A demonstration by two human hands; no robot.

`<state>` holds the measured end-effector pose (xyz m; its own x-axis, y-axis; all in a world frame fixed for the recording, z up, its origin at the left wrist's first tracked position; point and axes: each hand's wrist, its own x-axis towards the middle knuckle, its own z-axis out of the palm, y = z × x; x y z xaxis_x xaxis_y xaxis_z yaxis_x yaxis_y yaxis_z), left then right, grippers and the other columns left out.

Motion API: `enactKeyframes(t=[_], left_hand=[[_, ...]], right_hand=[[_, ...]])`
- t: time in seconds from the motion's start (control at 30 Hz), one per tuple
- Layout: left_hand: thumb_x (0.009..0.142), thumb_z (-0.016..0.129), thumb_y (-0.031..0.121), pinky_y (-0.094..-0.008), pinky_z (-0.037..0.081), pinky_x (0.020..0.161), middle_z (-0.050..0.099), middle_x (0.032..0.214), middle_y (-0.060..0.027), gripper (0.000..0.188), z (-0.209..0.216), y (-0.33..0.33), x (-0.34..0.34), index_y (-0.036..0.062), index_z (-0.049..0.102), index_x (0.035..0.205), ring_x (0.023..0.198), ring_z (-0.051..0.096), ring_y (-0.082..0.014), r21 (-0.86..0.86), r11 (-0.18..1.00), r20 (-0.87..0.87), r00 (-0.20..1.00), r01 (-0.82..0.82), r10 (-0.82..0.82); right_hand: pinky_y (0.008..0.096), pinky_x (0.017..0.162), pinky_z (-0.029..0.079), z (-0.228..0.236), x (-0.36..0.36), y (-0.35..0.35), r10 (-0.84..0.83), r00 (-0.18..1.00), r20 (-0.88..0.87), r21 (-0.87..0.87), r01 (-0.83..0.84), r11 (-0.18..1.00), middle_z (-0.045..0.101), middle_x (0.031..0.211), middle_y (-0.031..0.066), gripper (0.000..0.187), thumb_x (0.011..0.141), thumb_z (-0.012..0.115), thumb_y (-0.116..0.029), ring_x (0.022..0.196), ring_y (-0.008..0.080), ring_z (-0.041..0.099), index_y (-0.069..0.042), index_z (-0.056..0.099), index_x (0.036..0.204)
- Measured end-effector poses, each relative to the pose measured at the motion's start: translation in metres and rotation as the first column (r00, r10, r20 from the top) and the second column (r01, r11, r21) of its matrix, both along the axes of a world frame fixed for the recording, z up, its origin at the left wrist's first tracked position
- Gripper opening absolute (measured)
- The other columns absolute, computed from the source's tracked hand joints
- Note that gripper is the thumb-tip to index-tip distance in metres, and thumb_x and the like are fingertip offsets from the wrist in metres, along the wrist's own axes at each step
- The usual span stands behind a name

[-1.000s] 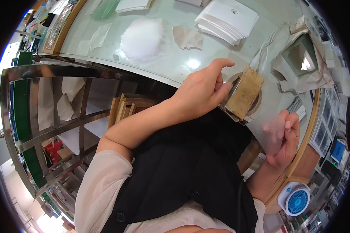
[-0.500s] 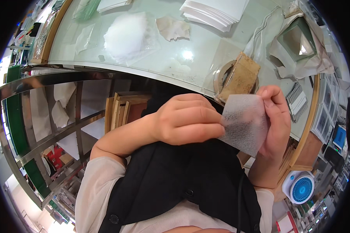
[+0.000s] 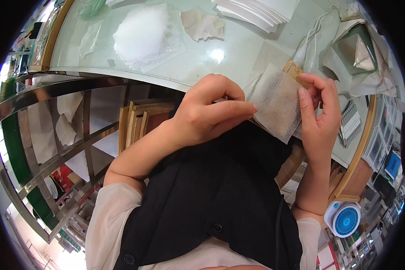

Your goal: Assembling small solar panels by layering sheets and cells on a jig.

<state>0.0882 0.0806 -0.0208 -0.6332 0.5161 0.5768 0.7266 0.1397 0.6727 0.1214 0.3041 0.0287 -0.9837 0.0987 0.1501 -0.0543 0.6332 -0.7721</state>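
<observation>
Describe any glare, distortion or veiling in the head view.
Head view: bright glare on the glossy tabletop; head view: fisheye bends the metal rack, corners black; head view: the translucent sheet veils most of the tan block.

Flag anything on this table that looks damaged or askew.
The beige paper scrap on the table looks torn: its near edge is ragged, unlike the straight-edged sheets in the white stack to its right. That stack looks askew too, its sheets fanned unevenly.
</observation>
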Motion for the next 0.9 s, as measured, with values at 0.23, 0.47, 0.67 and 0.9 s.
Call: enactKeyframes(t=[0.23, 0.47, 0.67, 0.9], left_hand=[[0.070, 0.076, -0.001, -0.0252, 0.045, 0.057, 0.057, 0.081, -0.0037, 0.023, 0.000, -0.002, -0.006, 0.0056, 0.071, 0.092, 0.068, 0.055, -0.0153, -0.013, 0.999, 0.002, 0.999, 0.043, -0.043], [0.077, 0.071, 0.001, -0.0260, 0.047, 0.063, 0.060, 0.083, -0.0063, 0.018, 0.010, -0.006, -0.007, 0.0011, 0.068, 0.095, 0.069, 0.058, -0.0173, -0.045, 0.984, 0.192, 0.968, 0.171, -0.159], [0.085, 0.061, -0.007, -0.0239, 0.048, 0.067, 0.061, 0.085, -0.0073, 0.014, 0.019, 0.004, 0.012, -0.0027, 0.065, 0.098, 0.074, 0.062, -0.0139, 0.085, 0.995, 0.664, 0.742, 0.052, -0.096], [0.085, 0.062, -0.007, -0.0209, 0.046, 0.066, 0.060, 0.081, -0.0037, 0.019, 0.018, 0.012, 0.026, -0.0007, 0.063, 0.102, 0.071, 0.060, -0.0094, 0.124, 0.989, 0.773, 0.633, -0.078, -0.047]], right_hand=[[0.0214, 0.058, 0.039, -0.005, -0.001, 0.002, 0.006, 0.999, -0.038, 0.006, -0.005, 1.000, 0.045, 0.079, 0.0015, 0.015, 0.085, 0.060, -0.001, 0.069, 0.0100, 0.044, -0.002, 0.062, 0.099], [0.0214, 0.065, 0.037, -0.008, 0.000, 0.007, -0.014, 0.999, -0.043, 0.051, 0.016, 0.999, 0.044, 0.085, 0.0012, 0.019, 0.085, 0.062, -0.007, 0.072, 0.0095, 0.042, -0.004, 0.062, 0.104], [0.0263, 0.072, 0.037, -0.007, 0.018, 0.018, -0.043, 0.956, -0.291, 0.200, 0.104, 0.974, 0.054, 0.095, 0.0043, 0.024, 0.085, 0.064, -0.014, 0.080, 0.0128, 0.046, -0.004, 0.061, 0.107], [0.0340, 0.093, 0.037, 0.012, 0.054, 0.095, -0.206, 0.962, -0.177, 0.337, 0.256, 0.906, 0.056, 0.121, 0.0082, 0.046, 0.080, 0.070, -0.026, 0.112, 0.0219, 0.049, -0.005, 0.056, 0.119]])
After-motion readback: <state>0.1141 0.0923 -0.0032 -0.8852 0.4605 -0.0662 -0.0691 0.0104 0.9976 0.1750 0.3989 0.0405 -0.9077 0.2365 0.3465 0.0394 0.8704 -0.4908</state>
